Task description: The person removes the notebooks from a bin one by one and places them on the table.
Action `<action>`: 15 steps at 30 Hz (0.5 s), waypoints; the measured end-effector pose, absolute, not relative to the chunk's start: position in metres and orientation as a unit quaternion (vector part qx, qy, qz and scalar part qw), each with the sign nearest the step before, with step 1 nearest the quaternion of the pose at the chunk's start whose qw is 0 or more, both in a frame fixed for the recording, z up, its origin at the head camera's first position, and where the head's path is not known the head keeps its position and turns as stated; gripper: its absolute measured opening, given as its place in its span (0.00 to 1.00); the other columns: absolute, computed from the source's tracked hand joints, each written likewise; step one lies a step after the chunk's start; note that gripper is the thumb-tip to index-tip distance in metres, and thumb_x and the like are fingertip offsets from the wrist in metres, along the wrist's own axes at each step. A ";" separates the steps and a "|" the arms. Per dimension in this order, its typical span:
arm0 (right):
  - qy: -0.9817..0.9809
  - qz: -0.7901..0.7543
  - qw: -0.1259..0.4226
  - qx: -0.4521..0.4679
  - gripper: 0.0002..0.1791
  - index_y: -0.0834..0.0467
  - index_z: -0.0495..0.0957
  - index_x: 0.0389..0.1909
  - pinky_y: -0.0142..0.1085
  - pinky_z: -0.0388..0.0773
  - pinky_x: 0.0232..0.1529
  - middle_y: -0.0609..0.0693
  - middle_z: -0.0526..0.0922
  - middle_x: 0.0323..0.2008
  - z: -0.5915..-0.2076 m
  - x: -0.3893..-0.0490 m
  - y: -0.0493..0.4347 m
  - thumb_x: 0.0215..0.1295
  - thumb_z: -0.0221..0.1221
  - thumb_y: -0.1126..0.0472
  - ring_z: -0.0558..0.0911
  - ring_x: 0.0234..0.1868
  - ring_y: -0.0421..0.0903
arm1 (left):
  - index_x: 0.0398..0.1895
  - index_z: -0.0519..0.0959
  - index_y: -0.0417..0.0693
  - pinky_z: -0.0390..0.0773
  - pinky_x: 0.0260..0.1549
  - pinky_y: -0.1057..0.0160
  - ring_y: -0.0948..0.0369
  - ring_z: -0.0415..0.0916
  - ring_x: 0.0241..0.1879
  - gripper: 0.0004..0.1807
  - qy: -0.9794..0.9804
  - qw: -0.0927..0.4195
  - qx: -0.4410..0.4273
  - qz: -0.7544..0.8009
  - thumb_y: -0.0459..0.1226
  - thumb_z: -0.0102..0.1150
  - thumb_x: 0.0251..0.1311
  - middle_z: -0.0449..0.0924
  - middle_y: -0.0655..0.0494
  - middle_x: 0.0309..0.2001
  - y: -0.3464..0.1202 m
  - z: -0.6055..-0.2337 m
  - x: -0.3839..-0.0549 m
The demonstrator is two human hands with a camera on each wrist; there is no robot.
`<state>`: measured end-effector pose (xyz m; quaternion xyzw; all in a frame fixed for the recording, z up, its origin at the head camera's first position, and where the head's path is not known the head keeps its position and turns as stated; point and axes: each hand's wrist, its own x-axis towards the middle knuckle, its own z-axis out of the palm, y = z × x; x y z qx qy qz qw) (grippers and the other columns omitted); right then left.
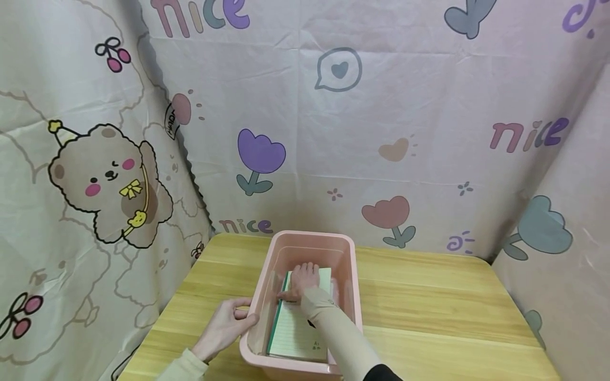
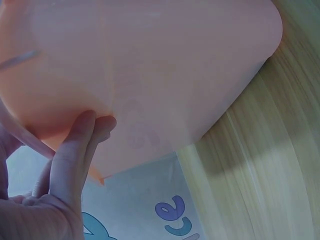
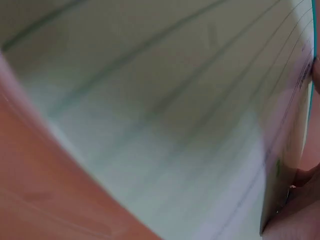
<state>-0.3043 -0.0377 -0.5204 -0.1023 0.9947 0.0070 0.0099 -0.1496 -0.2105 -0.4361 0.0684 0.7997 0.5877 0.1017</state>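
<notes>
A pink plastic bin (image 1: 353, 275) stands on the table. My left hand (image 1: 226, 325) grips its left rim, thumb over the edge; in the left wrist view two fingers (image 2: 75, 150) lie against the bin's outer wall (image 2: 165, 75). Inside the bin is a notebook (image 1: 297, 330) with pale green lined paper, a green left edge and small print at its lower right. Reaching into the bin, my right hand (image 1: 305, 280) holds the notebook near its far end, thumb at the left edge and fingertips at the top edge. The lined page (image 3: 165, 105) fills most of the right wrist view.
The wooden tabletop (image 1: 429, 301) extends to both sides of the bin. Printed cloth curtains (image 1: 333, 132) hang behind the table and along both sides. A dark cord (image 1: 125, 362) shows near the table's left edge.
</notes>
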 end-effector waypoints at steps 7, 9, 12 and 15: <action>0.995 -0.002 -0.014 -0.102 0.45 0.59 0.74 0.46 0.45 0.73 0.55 0.56 0.80 0.44 -0.515 -0.303 -0.037 0.47 0.63 0.22 0.76 0.46 0.53 | 0.61 0.67 0.15 0.88 0.32 0.60 0.42 0.87 0.41 0.29 0.802 0.102 0.067 0.585 0.30 0.55 0.61 0.85 0.26 0.42 -0.210 -0.436 -0.150; 0.995 0.002 -0.018 -0.102 0.46 0.59 0.73 0.46 0.45 0.74 0.55 0.56 0.81 0.44 -0.513 -0.303 -0.036 0.46 0.62 0.21 0.77 0.46 0.53 | 0.61 0.67 0.16 0.88 0.33 0.60 0.42 0.88 0.41 0.29 0.804 0.098 0.066 0.582 0.30 0.55 0.61 0.85 0.26 0.42 -0.210 -0.436 -0.150; 0.995 0.004 -0.024 -0.100 0.47 0.59 0.73 0.45 0.45 0.74 0.55 0.56 0.80 0.42 -0.510 -0.303 -0.033 0.46 0.61 0.20 0.76 0.44 0.53 | 0.61 0.68 0.15 0.88 0.33 0.60 0.42 0.87 0.41 0.29 0.807 0.096 0.060 0.580 0.30 0.56 0.60 0.85 0.26 0.42 -0.209 -0.436 -0.149; 0.994 0.006 -0.036 -0.101 0.46 0.59 0.72 0.43 0.45 0.75 0.54 0.56 0.79 0.40 -0.506 -0.303 -0.032 0.47 0.59 0.19 0.75 0.42 0.52 | 0.60 0.67 0.15 0.89 0.33 0.59 0.41 0.87 0.40 0.29 0.809 0.093 0.056 0.578 0.31 0.56 0.60 0.84 0.25 0.42 -0.208 -0.436 -0.149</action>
